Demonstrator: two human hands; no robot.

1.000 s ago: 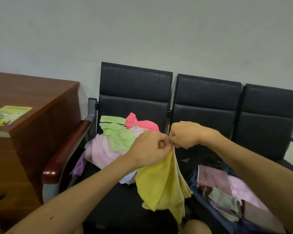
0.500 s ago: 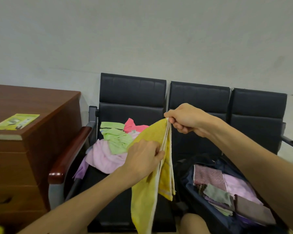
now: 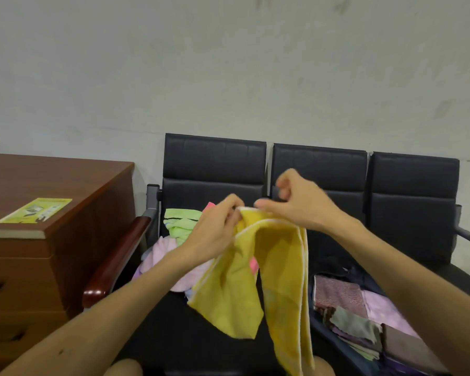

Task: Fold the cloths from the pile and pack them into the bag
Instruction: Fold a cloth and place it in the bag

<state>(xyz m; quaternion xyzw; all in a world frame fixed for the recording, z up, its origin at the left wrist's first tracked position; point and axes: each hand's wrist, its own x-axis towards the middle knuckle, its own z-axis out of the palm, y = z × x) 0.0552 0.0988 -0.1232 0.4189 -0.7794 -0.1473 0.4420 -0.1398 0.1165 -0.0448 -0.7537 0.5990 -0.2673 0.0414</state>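
- Black chairs (image 3: 215, 169) line a pale wall, a wooden desk (image 3: 52, 183) left of them.
- Above the seats hangs the yellow cloth (image 3: 280, 270); the left hand (image 3: 215, 229) pinches its top edge.
- Right hand (image 3: 296, 202) touches that edge beside the left, fingers loosely curled, holding nothing.
- Behind the yellow cloth, the pile (image 3: 179, 229) sits on the left seat.
- Right of it, the bag (image 3: 334, 340) holds folded cloths.

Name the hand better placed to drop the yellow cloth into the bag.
Right. The bag lies on that side, below the right hand; the left hand grips the cloth beside the pile.
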